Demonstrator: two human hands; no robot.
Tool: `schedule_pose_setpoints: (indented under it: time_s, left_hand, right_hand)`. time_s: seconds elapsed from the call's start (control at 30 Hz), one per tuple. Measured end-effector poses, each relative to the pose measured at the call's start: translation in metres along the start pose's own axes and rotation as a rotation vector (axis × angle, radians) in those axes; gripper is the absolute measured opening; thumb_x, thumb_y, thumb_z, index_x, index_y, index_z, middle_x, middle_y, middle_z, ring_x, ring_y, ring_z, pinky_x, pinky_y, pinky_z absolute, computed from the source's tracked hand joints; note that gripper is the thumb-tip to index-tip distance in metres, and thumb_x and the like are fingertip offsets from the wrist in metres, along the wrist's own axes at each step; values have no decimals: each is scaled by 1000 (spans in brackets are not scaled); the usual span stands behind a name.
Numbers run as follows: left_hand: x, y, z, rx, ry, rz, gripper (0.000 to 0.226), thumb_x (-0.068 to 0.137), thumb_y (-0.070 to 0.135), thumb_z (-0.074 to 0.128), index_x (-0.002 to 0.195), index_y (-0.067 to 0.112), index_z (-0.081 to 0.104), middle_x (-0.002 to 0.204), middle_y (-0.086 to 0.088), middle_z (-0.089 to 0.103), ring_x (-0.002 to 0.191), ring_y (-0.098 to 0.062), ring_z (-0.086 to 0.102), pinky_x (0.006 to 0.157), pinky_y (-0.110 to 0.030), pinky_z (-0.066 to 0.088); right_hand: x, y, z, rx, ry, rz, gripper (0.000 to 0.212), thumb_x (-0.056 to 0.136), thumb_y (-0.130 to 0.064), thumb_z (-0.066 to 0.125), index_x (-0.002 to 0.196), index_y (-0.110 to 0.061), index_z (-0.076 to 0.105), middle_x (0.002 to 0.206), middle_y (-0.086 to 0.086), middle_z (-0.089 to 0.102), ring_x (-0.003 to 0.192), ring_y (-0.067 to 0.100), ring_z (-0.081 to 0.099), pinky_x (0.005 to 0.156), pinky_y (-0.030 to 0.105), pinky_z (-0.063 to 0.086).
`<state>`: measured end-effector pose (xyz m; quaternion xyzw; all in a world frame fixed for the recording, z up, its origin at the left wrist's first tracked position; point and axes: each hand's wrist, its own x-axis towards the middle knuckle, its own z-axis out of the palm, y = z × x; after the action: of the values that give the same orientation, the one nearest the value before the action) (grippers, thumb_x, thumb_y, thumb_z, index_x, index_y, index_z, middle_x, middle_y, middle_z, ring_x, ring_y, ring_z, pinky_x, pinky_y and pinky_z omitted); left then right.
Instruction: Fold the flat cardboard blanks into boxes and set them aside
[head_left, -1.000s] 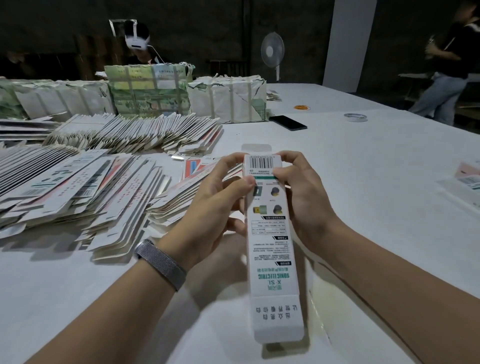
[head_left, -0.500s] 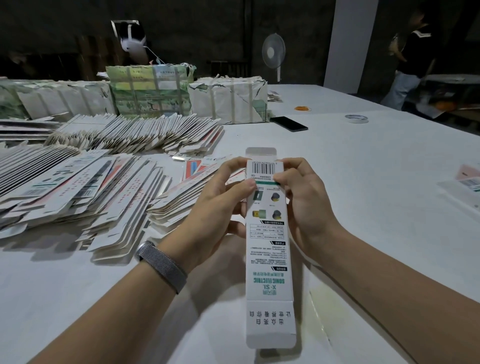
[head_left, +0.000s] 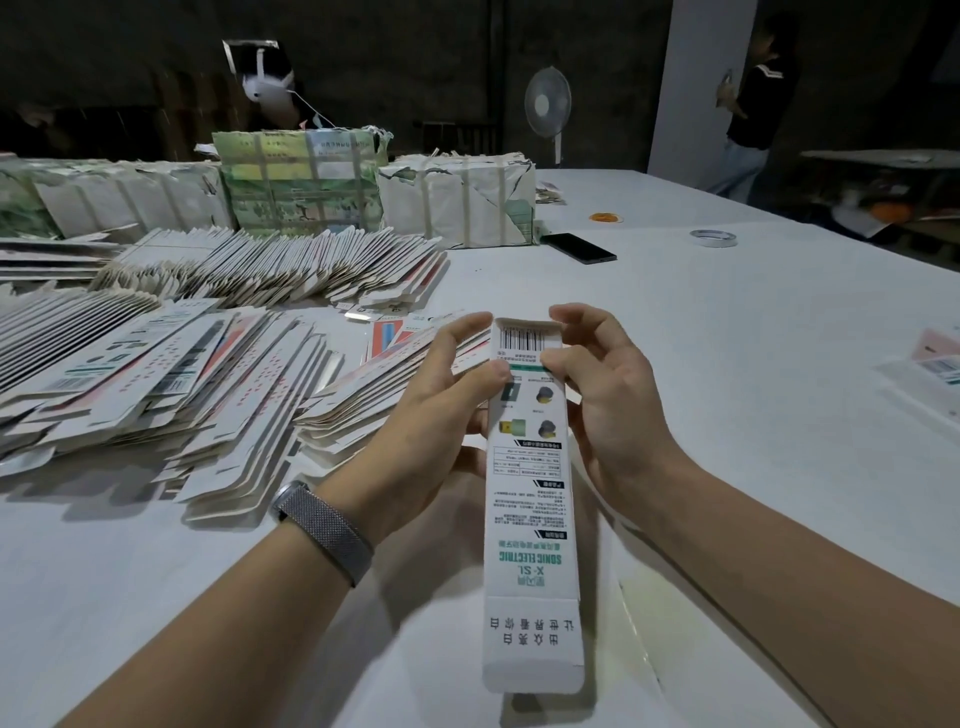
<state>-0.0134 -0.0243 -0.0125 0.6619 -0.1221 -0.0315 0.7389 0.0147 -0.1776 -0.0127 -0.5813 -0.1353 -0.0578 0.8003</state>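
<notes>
Cardboard is being squared up above the table (head_left: 727, 364): the left hand (head_left: 431, 415) and right hand (head_left: 613, 410) are pinching the long box (head_left: 530, 499) by its far end, which I judge is being closed, calling next for tucking its flap.

My feed: white table (head_left: 727, 364) evenly lit from above, background dark, edges bowed by wide-angle distortion, far figures blurred.

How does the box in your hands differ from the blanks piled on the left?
The box is opened into a long tube, held off the table by the left hand and right hand; the flat blanks lie collapsed in overlapping rows. Both show the same white printed card.
</notes>
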Motion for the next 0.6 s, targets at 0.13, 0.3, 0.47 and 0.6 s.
schedule_pose_setpoints:
  time_s: [0.13,0.3,0.47,0.6]
  left_hand:
    - [-2,3,1,-47,-69,-8,30,101,26,58,130,34,54,100,-13,72,86,-36,58,50,-30,55]
    - [-2,3,2,-69,-56,15,40,91,34,69,127,30,52,101,-21,67,88,-38,58,47,-28,54]
    - [0,-1,0,-49,-52,32,34,89,35,61,123,35,55,97,-14,70,82,-30,63,52,-31,55]
    - [1,-2,-1,-23,-35,43,30,90,36,59,120,38,58,91,-8,70,76,-25,63,60,-34,48]
  right_hand:
    - [-2,-4,0,48,-42,2,27,92,1,54,100,-20,69,96,8,69,73,27,69,63,38,60]
    - [-3,-7,1,71,-64,13,30,95,5,50,98,-17,69,90,9,70,70,26,67,59,32,58]
    - [-6,-6,1,7,-112,-13,28,98,-1,48,108,-22,63,102,11,69,72,23,70,58,31,57]
    - [-9,-2,6,-47,-129,-27,26,86,-17,54,109,-29,60,114,17,62,73,23,69,60,33,56]
